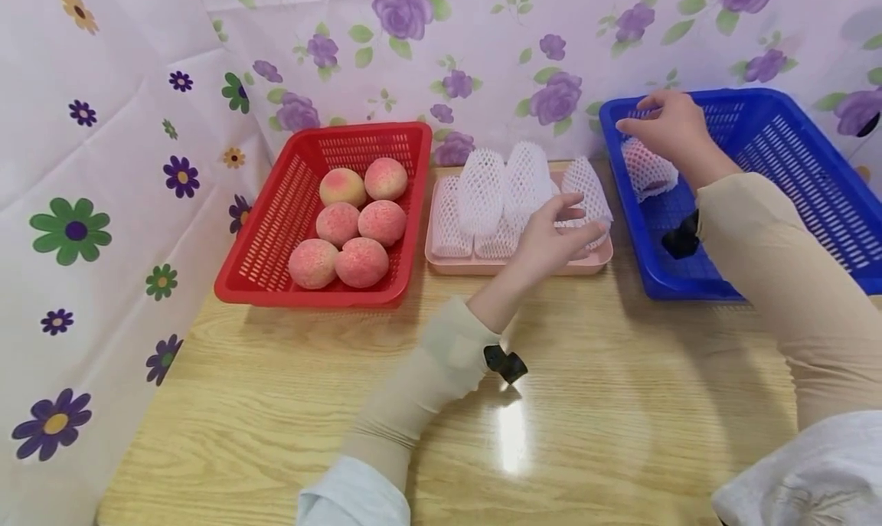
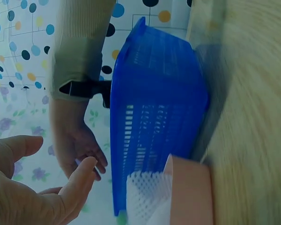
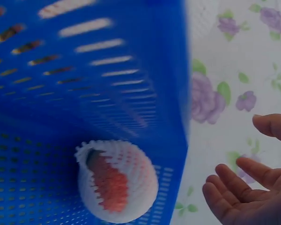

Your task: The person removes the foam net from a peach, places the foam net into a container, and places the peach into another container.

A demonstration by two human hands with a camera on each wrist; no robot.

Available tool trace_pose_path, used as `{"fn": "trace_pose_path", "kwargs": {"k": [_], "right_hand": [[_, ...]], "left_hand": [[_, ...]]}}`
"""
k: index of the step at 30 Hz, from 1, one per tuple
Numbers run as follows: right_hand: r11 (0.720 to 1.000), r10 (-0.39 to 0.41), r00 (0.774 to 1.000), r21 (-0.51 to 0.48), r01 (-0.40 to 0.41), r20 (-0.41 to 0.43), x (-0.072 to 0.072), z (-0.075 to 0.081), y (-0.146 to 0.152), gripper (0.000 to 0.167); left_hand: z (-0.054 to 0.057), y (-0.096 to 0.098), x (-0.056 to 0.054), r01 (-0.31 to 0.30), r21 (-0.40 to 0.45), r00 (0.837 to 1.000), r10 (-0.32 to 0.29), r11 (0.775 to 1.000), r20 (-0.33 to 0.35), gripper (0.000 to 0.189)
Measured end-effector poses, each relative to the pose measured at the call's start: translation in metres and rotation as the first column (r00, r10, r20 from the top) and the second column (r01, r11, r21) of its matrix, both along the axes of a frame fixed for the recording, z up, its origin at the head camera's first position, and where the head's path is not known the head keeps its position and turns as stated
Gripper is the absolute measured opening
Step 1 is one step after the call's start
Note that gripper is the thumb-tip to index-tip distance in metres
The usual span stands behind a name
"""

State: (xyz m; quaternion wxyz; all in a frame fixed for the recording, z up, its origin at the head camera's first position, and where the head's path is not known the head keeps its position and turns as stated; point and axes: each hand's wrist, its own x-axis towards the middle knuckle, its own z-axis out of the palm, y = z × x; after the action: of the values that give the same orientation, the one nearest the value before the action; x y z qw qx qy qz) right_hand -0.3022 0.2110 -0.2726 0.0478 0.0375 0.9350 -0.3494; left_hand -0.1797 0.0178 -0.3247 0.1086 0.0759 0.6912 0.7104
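My left hand (image 1: pixel 547 239), fingers parted and holding nothing, hovers over the right end of a pink tray (image 1: pixel 451 267) of white foam net sleeves (image 1: pixel 482 193). One sleeve (image 1: pixel 584 185) leans at that end, partly behind the fingers. My right hand (image 1: pixel 671 128) is above the left side of the blue basket (image 1: pixel 792 101), its loosely bent fingers apart with nothing between them. Below it, inside the basket, sits a peach in a foam net (image 1: pixel 646 170); the right wrist view shows the netted peach (image 3: pixel 117 183) with its reddish skin exposed through the net's opening.
A red basket (image 1: pixel 255 281) at the left holds several bare peaches (image 1: pixel 361 262). All the containers stand on a wood-grain table (image 1: pixel 276 396) against a flowered cloth (image 1: pixel 482 51) at the back. Another flowered cloth (image 1: pixel 124 296) hangs along the left side.
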Motion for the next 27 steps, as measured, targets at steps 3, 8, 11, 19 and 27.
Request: {"fn": "trace_pose_path", "kwargs": {"k": [3,8,11,19,27], "right_hand": [[1.0,-0.027,0.999,-0.014,0.027,-0.024,-0.004,-0.006,0.003,0.073],[0.996,-0.081,0.995,-0.025,0.08,-0.065,-0.008,-0.018,0.011,0.073],[0.995,-0.097,0.992,-0.018,0.096,-0.085,-0.01,-0.026,0.016,0.072],[0.994,-0.105,0.991,-0.002,0.105,-0.079,-0.014,-0.04,0.027,0.075],[0.993,-0.115,0.993,-0.012,0.115,-0.012,-0.016,-0.052,0.035,0.084]], "left_hand": [[-0.004,0.009,0.001,-0.014,0.097,0.997,0.006,0.995,0.08,0.061],[-0.014,0.025,0.003,-0.034,0.136,0.989,0.013,0.99,0.15,0.063],[-0.02,0.034,0.005,-0.021,0.113,0.99,0.005,0.993,0.141,0.065],[-0.03,0.052,0.01,-0.093,0.195,0.975,0.049,0.976,0.218,0.067],[-0.038,0.06,0.01,-0.148,0.319,0.959,0.057,0.936,0.278,0.067]]}}
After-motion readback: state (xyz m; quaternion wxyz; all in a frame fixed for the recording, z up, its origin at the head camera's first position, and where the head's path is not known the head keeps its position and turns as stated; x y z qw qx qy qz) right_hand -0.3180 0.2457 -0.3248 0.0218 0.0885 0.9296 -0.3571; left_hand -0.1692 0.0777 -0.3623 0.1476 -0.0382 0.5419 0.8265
